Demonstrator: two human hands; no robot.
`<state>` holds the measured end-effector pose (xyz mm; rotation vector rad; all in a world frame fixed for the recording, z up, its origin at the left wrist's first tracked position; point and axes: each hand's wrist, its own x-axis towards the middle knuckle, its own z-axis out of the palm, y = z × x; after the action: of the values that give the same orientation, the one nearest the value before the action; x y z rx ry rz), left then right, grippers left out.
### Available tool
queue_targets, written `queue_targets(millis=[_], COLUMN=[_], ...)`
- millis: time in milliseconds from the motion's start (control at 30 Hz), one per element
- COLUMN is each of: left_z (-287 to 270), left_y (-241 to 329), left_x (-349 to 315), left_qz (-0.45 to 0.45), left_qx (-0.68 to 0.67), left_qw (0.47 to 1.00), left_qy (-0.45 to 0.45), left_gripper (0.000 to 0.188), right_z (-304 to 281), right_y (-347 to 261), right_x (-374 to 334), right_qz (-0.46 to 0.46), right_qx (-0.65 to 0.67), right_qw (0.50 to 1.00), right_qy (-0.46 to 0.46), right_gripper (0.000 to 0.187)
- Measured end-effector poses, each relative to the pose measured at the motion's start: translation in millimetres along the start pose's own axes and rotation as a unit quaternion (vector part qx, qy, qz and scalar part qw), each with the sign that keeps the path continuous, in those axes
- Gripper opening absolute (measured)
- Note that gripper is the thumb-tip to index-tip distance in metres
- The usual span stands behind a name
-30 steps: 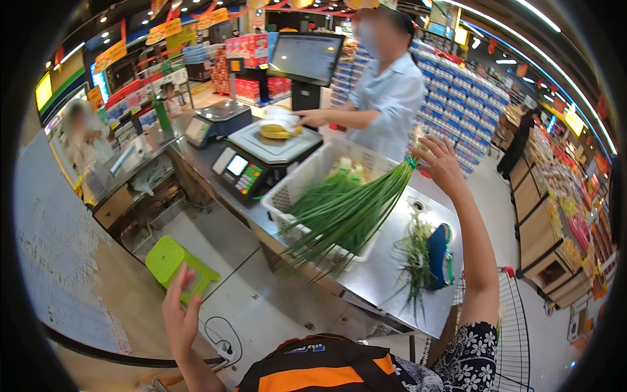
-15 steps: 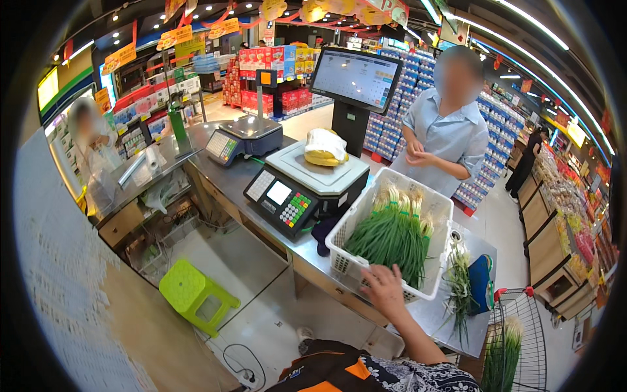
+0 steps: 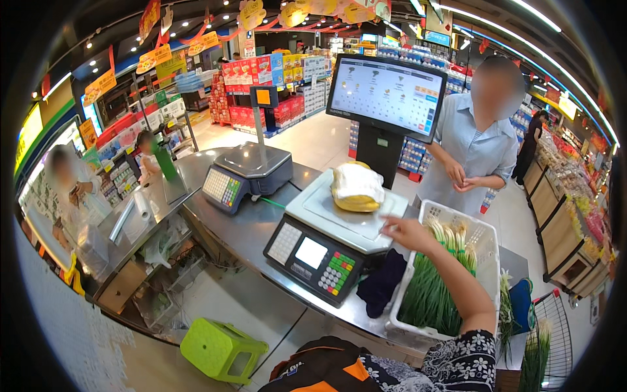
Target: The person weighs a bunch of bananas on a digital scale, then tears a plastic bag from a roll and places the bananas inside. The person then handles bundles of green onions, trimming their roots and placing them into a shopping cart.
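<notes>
My right hand [image 3: 406, 233] reaches over the right edge of the scale [image 3: 326, 215], its fingers stretched to the left and holding nothing. It is nearest to a yellow piece of produce [image 3: 358, 202] with a white covering [image 3: 358, 181] over its top, which rests on the scale's pan; its kind is not clear. A small gap stays between my fingers and it. Beneath my forearm stands a white plastic basket [image 3: 486, 225] filled with bundles of scallions [image 3: 431, 297], roots at the far end. My left hand is out of view.
A touch screen [image 3: 385, 95] stands behind the scale, a second scale [image 3: 245, 170] to its left. Dark cloth [image 3: 382, 281] lies before the basket. A person in a light blue shirt [image 3: 477, 144] stands across the counter. A green stool [image 3: 222, 349] and a wire cart [image 3: 555, 340] stand below.
My right hand has left the basket's near rim and moved forward and left to the scale. My view has shifted, so the counter things appear nearer. The produce stays on the pan.
</notes>
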<state>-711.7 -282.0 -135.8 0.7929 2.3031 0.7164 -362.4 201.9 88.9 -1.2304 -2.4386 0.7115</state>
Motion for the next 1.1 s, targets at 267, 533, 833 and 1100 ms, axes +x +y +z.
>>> queue_targets(millis=[267,533,833,1100], left_z=[-68.3,-127.1,-81.7,27.4], left_y=[34.8,141.2,332.2,465.3], left_x=[133.3,317.0,399.4,346.4], left_qz=[0.107,0.247,0.216,0.045], left_qx=[0.008,-0.042,-0.214,-0.288], left_qw=[0.994,0.95,0.751,0.627], left_qy=[0.031,-0.185,-0.587,-0.722], left_gripper=[0.042,0.042,0.065,0.09], right_z=[0.3,15.7,95.2,172.3], right_y=[77.5,26.1,-41.0,-65.4], right_x=[212.2,271.6,143.4,107.9], right_qz=[0.146,0.226,-0.019,0.096], right_qx=[0.048,0.001,-0.055,0.331], right_qw=[0.952,0.962,0.861,0.682], right_qy=[0.265,0.157,0.505,0.646], right_gripper=[0.06,0.055,0.022,0.056])
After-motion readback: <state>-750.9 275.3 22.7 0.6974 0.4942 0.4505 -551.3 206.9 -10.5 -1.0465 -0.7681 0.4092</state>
